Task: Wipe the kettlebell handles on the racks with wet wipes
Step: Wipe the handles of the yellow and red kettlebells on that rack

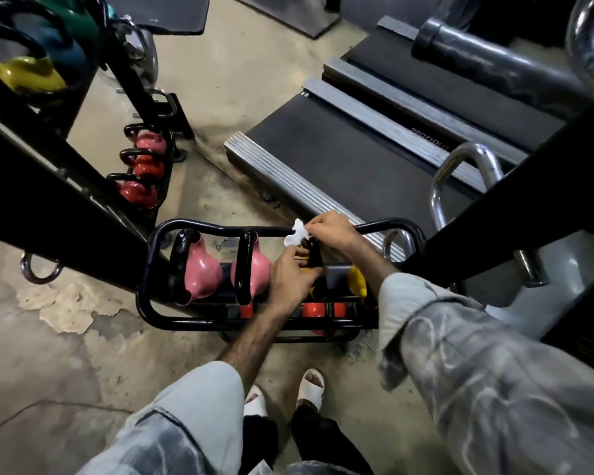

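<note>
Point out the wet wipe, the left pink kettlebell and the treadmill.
wet wipe (pixel 297 234), head view, middle of the crumpled white sheet.
left pink kettlebell (pixel 201 272), head view, its pink body.
treadmill (pixel 340 159), head view, bare black belt.

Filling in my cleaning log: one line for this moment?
right hand pinches wet wipe | left hand grips black kettlebell handle | wiping

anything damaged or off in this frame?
Floor coating is peeling in flaky patches left of the low kettlebell rack, bare concrete showing. Otherwise normal: left hand grips a yellow kettlebell's black handle, right hand pinches the wet wipe.
</note>
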`<control>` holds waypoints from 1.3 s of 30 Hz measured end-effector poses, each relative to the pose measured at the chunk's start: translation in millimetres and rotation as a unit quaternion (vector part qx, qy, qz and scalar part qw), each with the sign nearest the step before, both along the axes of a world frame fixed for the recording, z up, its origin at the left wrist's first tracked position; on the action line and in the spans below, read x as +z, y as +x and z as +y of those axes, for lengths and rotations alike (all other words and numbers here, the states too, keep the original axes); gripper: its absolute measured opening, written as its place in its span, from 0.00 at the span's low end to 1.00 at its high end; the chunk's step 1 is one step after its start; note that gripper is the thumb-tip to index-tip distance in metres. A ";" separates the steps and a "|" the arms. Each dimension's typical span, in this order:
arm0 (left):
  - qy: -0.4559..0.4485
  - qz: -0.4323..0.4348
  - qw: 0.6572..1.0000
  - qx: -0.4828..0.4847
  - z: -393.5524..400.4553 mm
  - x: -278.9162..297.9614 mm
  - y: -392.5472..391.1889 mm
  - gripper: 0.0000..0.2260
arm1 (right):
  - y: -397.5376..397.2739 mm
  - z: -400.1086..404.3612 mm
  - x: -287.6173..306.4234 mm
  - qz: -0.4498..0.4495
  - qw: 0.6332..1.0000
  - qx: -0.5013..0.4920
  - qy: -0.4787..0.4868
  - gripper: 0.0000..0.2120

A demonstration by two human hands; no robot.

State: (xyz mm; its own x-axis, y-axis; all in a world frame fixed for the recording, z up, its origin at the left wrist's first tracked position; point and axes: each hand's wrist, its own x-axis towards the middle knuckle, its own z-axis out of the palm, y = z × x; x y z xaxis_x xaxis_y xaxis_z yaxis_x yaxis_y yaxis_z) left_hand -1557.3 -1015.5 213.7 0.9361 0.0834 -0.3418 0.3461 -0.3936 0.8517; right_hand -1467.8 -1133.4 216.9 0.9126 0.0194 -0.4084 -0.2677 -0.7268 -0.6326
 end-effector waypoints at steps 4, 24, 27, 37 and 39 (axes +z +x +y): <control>0.002 0.011 1.000 -0.006 -2.3 -0.8 -5.2 0.19 | -4.5 -12.5 0.7 -0.009 0.999 0.032 -0.005 0.09; 0.056 -0.003 0.998 0.016 -5.9 3.3 -3.9 0.18 | -36.6 -20.4 -1.0 -0.169 0.977 0.129 -0.029 0.06; 0.057 -0.009 0.998 0.014 -5.9 5.5 -4.2 0.16 | -23.2 -10.2 -0.5 -0.134 0.986 0.091 -0.034 0.07; 0.035 0.019 0.999 0.018 -4.5 0.6 -3.4 0.16 | -46.6 -1.1 -27.4 0.085 0.944 -0.271 0.168 0.16; 0.037 0.019 0.999 0.018 -4.6 0.5 -3.0 0.16 | -40.0 2.3 -38.4 0.128 0.905 -0.303 0.271 0.18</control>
